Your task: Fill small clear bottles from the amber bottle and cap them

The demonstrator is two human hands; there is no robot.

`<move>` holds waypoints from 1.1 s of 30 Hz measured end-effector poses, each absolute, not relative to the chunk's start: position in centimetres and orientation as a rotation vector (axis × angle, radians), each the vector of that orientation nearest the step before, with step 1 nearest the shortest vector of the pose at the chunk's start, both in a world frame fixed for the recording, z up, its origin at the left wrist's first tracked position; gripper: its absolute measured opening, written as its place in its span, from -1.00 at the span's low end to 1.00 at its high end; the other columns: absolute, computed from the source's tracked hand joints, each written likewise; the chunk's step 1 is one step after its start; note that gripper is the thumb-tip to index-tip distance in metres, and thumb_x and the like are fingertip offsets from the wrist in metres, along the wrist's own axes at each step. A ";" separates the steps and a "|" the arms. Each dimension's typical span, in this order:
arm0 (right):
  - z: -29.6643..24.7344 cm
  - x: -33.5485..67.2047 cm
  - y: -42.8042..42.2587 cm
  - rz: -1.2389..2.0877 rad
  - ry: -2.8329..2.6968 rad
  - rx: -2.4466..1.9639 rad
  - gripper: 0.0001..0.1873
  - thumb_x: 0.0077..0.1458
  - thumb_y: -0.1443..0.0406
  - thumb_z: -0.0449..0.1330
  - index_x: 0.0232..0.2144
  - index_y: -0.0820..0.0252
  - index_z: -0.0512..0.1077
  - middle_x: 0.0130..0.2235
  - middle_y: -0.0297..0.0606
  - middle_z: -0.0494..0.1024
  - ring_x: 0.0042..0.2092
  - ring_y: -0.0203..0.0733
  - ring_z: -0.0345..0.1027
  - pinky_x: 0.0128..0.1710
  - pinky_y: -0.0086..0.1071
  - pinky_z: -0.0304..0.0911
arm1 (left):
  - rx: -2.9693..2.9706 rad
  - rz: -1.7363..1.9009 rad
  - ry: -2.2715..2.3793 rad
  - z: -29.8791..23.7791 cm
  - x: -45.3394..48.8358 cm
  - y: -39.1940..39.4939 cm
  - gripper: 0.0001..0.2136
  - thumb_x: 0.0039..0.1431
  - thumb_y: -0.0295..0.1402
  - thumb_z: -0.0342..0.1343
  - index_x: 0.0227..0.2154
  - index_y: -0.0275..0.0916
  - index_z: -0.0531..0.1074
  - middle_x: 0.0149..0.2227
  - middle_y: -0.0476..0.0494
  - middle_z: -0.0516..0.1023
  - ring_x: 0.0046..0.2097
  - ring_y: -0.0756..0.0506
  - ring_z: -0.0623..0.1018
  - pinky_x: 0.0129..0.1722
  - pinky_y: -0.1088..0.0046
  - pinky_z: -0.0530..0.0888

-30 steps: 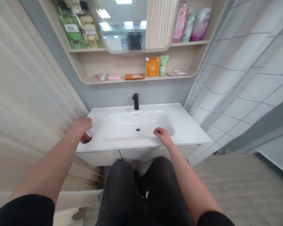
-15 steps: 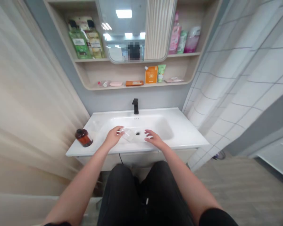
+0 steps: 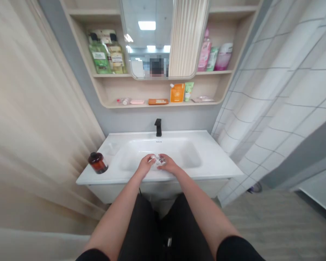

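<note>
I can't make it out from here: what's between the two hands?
The head view shows a small clear object between the left hand and right hand, touching both.

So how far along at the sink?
Looks done: the amber bottle stands on the white vanity top, out of hand. In hand: a small clear item between the left hand and right hand, over the basin. Left: that item isn't set down; beyond that, can't tell.

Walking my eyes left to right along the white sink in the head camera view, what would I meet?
amber bottle with a black cap → left hand → small clear object → right hand → white sink counter
</note>
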State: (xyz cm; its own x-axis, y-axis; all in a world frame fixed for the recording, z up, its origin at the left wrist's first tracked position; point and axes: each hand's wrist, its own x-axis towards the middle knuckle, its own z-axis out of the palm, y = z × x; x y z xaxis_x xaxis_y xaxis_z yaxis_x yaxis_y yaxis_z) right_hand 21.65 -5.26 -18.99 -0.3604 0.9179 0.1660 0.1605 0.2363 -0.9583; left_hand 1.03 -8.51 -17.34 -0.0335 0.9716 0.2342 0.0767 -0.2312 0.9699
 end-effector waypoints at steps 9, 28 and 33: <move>-18.3 22.2 -5.9 1.139 -1.741 -0.922 -0.06 -0.31 0.19 0.64 0.18 0.02 0.47 0.03 -0.19 0.59 0.00 -0.03 0.48 0.10 -0.08 0.43 | 1.460 1.363 1.306 -16.1 1.9 -9.4 -0.59 0.05 0.07 0.36 -0.31 -0.15 0.45 -0.27 -0.08 0.58 -0.14 -0.19 0.60 -0.03 0.27 0.51; -17.3 22.1 -6.5 1.255 -1.683 -0.840 -0.11 -0.34 0.18 0.64 0.09 0.00 0.44 0.06 -0.23 0.57 -0.07 -0.10 0.50 0.06 -0.12 0.46 | 1.395 1.362 1.081 -15.6 1.8 -9.9 -0.53 -0.11 -0.13 0.53 -0.15 -0.21 0.58 -0.04 -0.24 0.69 0.05 -0.26 0.65 0.08 0.16 0.55; -17.2 22.1 -6.5 1.248 -1.674 -0.847 -0.11 -0.35 0.19 0.63 0.09 0.01 0.44 0.04 -0.23 0.57 -0.09 -0.10 0.49 0.04 -0.13 0.45 | 1.418 1.361 1.069 -15.9 1.7 -9.8 -0.54 -0.06 -0.14 0.52 -0.12 -0.21 0.58 -0.03 -0.25 0.70 0.05 -0.25 0.65 0.11 0.13 0.54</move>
